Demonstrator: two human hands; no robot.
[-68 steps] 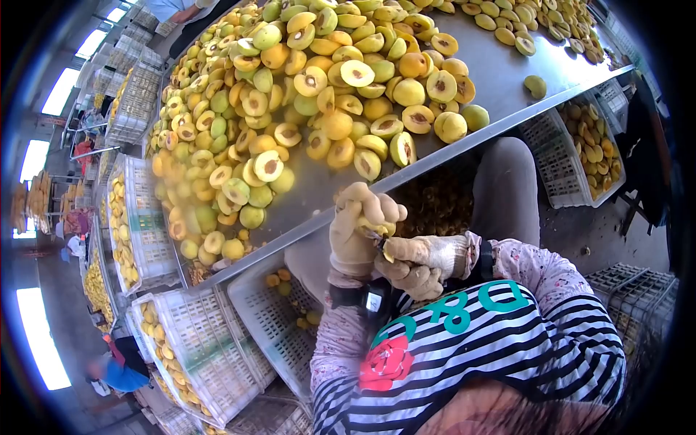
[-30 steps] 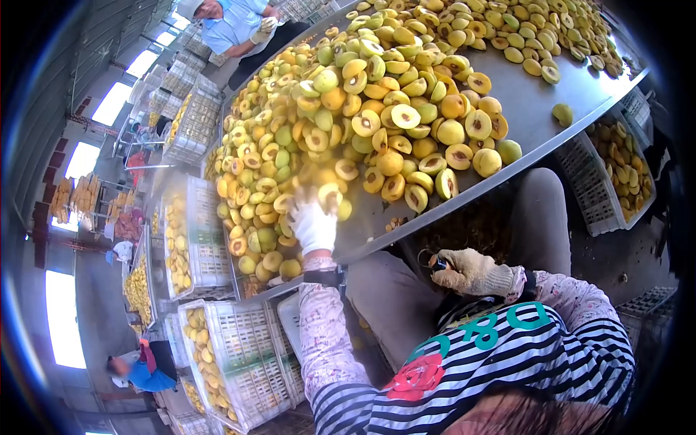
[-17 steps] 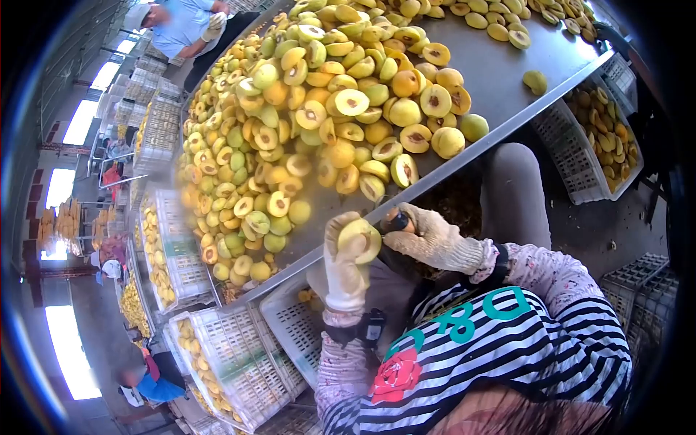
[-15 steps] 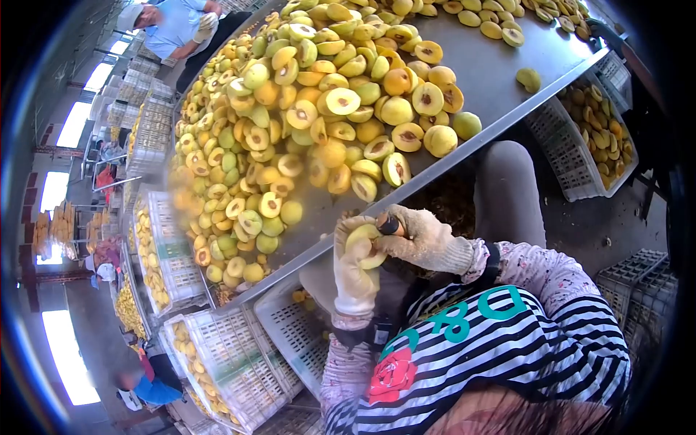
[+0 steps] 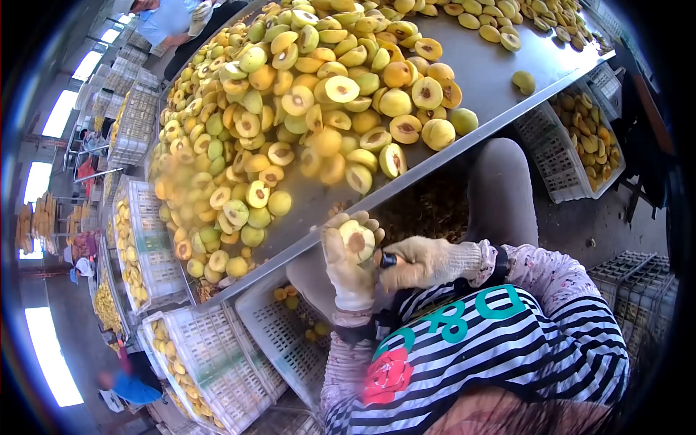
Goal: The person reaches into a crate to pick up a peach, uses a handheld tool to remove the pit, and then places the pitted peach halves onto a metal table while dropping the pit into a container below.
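In a pale glove, my left hand (image 5: 348, 264) holds a halved yellow fruit (image 5: 357, 243), its cut face with the brown centre turned up. My right hand (image 5: 424, 262), also gloved, is closed round a small tool with a dark handle (image 5: 392, 259), close beside the fruit; the tool's working end is too small to make out. Both hands are over my lap, just off the edge of the metal table (image 5: 449, 156). A large heap of halved fruit (image 5: 290, 109) lies on that table.
White crates (image 5: 217, 362) with fruit stand at the lower left, and another crate (image 5: 573, 145) of fruit is at the right. Below the table edge an open crate (image 5: 283, 326) holds a few fruits. A co-worker (image 5: 170, 22) is at the table's far left.
The tool in my right hand has moved down and away from the fruit. My left hand has opened out more under the fruit, whose cut face now shows. The whole view has shifted slightly.
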